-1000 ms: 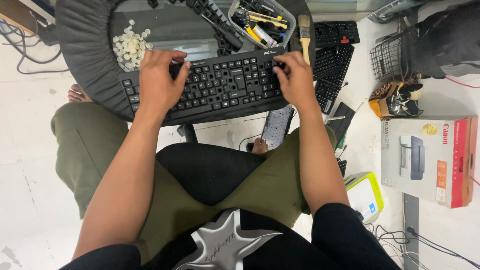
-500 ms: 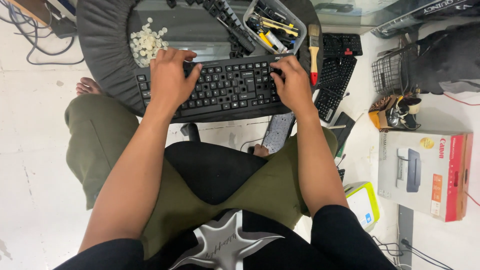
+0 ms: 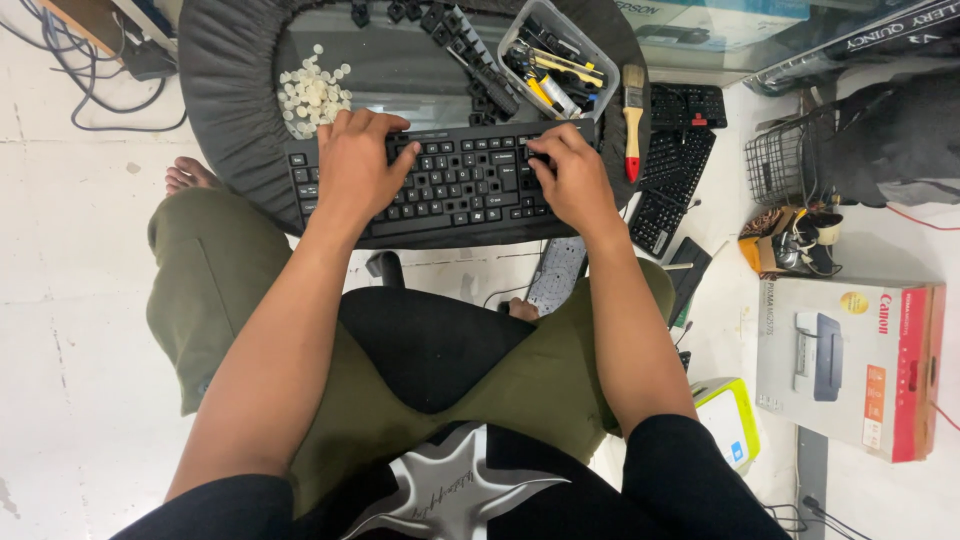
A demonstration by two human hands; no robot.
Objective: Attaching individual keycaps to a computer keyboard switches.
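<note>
Black keyboard (image 3: 455,185) lies on the near edge of a round table (image 3: 225,110) w/ a dark padded rim; its near edge overhangs toward the lap. Left hand (image 3: 355,165) rests palm-down on the left keys, fingers bent and spread, covering that part. Right hand (image 3: 575,180) lies on the right end, fingers curled over the keys; can't tell if it grips the edge. Tabletop's far side is cut off. Small white round caps (image 3: 312,95) sit in a heap behind the left hand. Clear plastic tray (image 3: 590,95) of tools, contents hard to make out. Wooden brush (image 3: 632,115) w/ red handle just right of the keyboard.
</note>
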